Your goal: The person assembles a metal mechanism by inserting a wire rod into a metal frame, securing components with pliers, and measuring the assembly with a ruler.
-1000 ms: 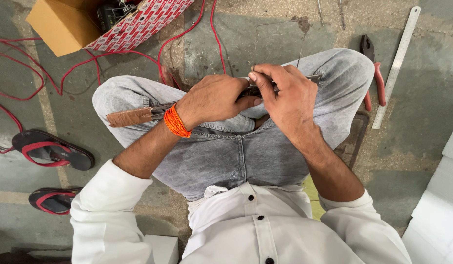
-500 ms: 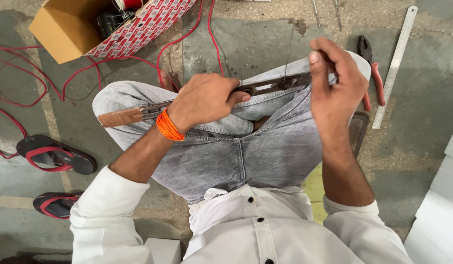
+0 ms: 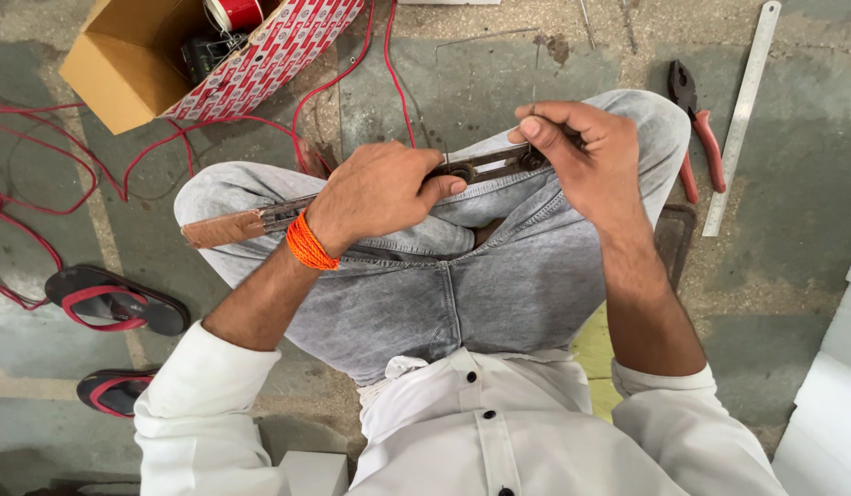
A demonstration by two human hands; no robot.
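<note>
Long thin metal tool [image 3: 370,195] lies across the person's lap, on the grey jeans [image 3: 425,294], from one knee to the other. One end is wrapped in brown tape [image 3: 222,228] and sticks out past the left wrist. The left hand [image 3: 375,195] is closed around the middle of the tool and holds it down on the leg. The right hand [image 3: 586,156] pinches the other end with its fingertips [image 3: 533,126]; what is between them is too small to tell.

What could go wrong? The tool looks hard and thin. If the right hand pulls or pushes too hard, it could slip, and the metal might poke a finger or the leg under it. The lap is soft and round, so the tool could roll or tip if the left hand lets go. A tiny part could drop to the floor [image 3: 499,73] and be hard to find among the red wires [image 3: 40,184].

A cardboard box [image 3: 123,64] stands open near the far left corner of the floor. It is plain brown outside. One flap [image 3: 269,55] has a red and white pattern. A red roll [image 3: 235,13] and something dark sit inside.

Red-handled pliers [image 3: 696,138] and a long metal ruler [image 3: 742,110] lie on the floor toward the right edge. Two red and black sandals [image 3: 113,301] lie at the left edge.
</note>
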